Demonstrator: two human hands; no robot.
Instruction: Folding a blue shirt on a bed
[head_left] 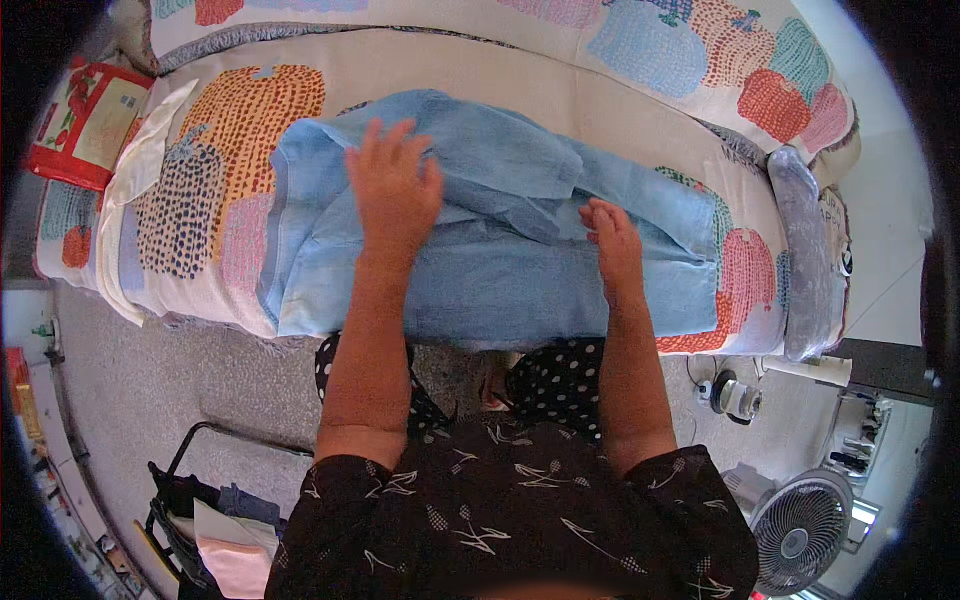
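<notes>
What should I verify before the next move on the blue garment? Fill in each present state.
1. Blue garment smooth: not ok, folds bunch across its middle.
2. Left hand free: ok, fingers spread, nothing gripped.
3. Right hand touching the cloth: cannot tell; fingers loosely bent over it.
4. Red package apart from the garment: ok, at the far left.
5. Grey cushion apart from it: ok, at the right end.

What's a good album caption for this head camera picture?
Left hand and right hand over rumpled light-blue cloth spread across a pumpkin-patterned cover.
</notes>
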